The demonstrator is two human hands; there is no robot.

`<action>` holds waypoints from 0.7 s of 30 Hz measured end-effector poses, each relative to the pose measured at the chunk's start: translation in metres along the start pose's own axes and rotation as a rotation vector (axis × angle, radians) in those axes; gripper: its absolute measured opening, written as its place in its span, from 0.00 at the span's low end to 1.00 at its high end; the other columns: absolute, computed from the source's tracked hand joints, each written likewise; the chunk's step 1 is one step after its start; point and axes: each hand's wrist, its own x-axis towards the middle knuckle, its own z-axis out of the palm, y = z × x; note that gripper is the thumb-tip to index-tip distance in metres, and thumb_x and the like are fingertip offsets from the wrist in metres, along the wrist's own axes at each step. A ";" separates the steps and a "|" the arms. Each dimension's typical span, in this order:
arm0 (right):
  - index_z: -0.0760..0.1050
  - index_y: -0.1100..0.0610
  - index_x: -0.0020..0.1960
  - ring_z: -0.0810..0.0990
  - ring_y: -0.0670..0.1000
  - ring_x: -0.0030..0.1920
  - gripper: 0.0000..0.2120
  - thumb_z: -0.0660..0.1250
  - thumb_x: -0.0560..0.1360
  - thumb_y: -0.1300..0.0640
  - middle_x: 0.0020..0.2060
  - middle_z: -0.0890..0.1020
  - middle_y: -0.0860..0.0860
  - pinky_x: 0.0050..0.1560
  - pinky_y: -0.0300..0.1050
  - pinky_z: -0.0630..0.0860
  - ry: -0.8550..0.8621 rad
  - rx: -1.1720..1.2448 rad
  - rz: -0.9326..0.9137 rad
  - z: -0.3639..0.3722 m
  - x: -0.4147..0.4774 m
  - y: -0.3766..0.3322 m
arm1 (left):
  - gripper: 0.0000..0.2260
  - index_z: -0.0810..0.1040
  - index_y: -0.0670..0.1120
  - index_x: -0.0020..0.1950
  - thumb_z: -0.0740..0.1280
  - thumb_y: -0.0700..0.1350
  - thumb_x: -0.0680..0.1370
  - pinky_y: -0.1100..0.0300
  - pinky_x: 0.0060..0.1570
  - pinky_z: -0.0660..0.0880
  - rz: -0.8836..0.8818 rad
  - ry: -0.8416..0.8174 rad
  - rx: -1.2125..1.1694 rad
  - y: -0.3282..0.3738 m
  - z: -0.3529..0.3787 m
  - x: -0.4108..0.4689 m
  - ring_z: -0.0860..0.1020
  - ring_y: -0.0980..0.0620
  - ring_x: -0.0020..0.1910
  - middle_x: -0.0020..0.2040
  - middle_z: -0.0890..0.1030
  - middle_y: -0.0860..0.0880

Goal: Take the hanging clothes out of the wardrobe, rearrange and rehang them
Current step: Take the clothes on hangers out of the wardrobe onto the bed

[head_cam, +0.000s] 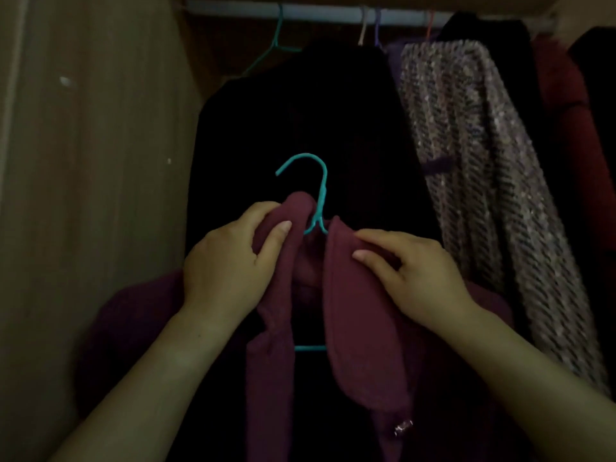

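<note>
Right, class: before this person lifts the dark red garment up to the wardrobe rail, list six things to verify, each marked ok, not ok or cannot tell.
1. Dark red fleece garment sits on the teal wire hanger: ok, the collar flanks its neck.
2. Hook clear of fabric: ok.
3. Left hand and right hand both grip the collar: ok.
4. A hand holds the hanger's wire: cannot tell, fabric hides it.
5. Free space on the pale rail: ok, a bare stretch shows.
6. Garment front closed: not ok, it hangs open.
</note>
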 end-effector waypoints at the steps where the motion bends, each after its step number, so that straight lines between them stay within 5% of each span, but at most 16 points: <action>1: 0.77 0.44 0.60 0.79 0.43 0.39 0.22 0.56 0.73 0.36 0.45 0.82 0.44 0.38 0.46 0.79 -0.002 0.000 0.002 -0.002 -0.015 -0.002 | 0.17 0.73 0.58 0.62 0.56 0.61 0.77 0.68 0.31 0.62 -0.006 -0.019 0.038 0.009 -0.006 -0.018 0.69 0.61 0.30 0.33 0.73 0.60; 5: 0.78 0.45 0.58 0.73 0.41 0.30 0.20 0.57 0.74 0.38 0.40 0.80 0.43 0.30 0.42 0.76 0.009 0.096 -0.011 -0.018 -0.079 -0.016 | 0.18 0.73 0.58 0.63 0.55 0.62 0.77 0.69 0.30 0.60 -0.090 -0.068 0.164 0.050 -0.038 -0.091 0.71 0.59 0.36 0.45 0.79 0.58; 13: 0.80 0.44 0.55 0.78 0.42 0.35 0.17 0.62 0.72 0.38 0.39 0.79 0.42 0.34 0.43 0.78 -0.134 0.390 0.127 -0.071 -0.210 -0.055 | 0.19 0.74 0.58 0.62 0.58 0.62 0.75 0.62 0.35 0.67 -0.293 -0.242 0.300 0.141 -0.104 -0.220 0.79 0.52 0.43 0.50 0.81 0.55; 17: 0.80 0.42 0.55 0.75 0.41 0.27 0.17 0.63 0.71 0.37 0.39 0.80 0.42 0.31 0.38 0.73 -0.251 0.450 0.252 -0.104 -0.288 -0.077 | 0.17 0.74 0.60 0.62 0.61 0.63 0.75 0.60 0.42 0.72 -0.389 -0.396 0.218 0.169 -0.130 -0.286 0.79 0.53 0.50 0.53 0.81 0.57; 21: 0.79 0.43 0.56 0.78 0.44 0.28 0.16 0.65 0.71 0.39 0.41 0.80 0.42 0.29 0.46 0.76 -0.281 0.460 0.351 -0.148 -0.352 -0.105 | 0.20 0.73 0.61 0.62 0.60 0.65 0.72 0.62 0.43 0.71 -0.389 -0.503 0.121 0.194 -0.160 -0.340 0.78 0.56 0.50 0.52 0.80 0.58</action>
